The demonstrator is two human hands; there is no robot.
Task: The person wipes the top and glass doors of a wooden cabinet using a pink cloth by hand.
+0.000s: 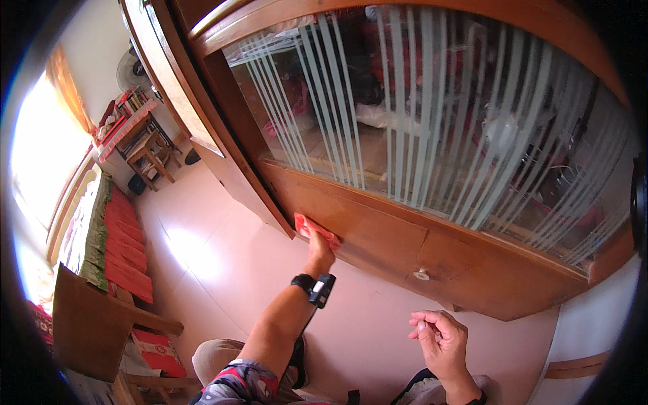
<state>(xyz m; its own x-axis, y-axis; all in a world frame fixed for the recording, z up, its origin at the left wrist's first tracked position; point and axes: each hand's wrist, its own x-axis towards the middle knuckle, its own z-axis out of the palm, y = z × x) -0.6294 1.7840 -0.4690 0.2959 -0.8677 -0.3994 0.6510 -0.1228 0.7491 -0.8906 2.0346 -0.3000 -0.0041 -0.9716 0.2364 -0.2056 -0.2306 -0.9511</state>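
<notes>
My left hand (320, 250) reaches forward and presses a red cloth (304, 223) to the lower wooden panel (354, 223) of a cabinet, near its left end. The palm and fingertips are partly hidden by the back of the hand. My right hand (443, 339) hovers over my right knee, apart from the cabinet, its fingers loosely bent with nothing in them. To the right along the panel is a round white knob (421, 274). Above it, a sliding glass pane (405, 101) with frosted stripes shows blurred stored items behind it.
A wooden door (243, 177) stands out at the cabinet's left side. On the left is a wooden chair (91, 324) near a bench with a red cover (124, 243). Farther back stand a stool (149, 154), a desk with books and a fan (132, 68). Pale floor tiles (223, 293) lie below.
</notes>
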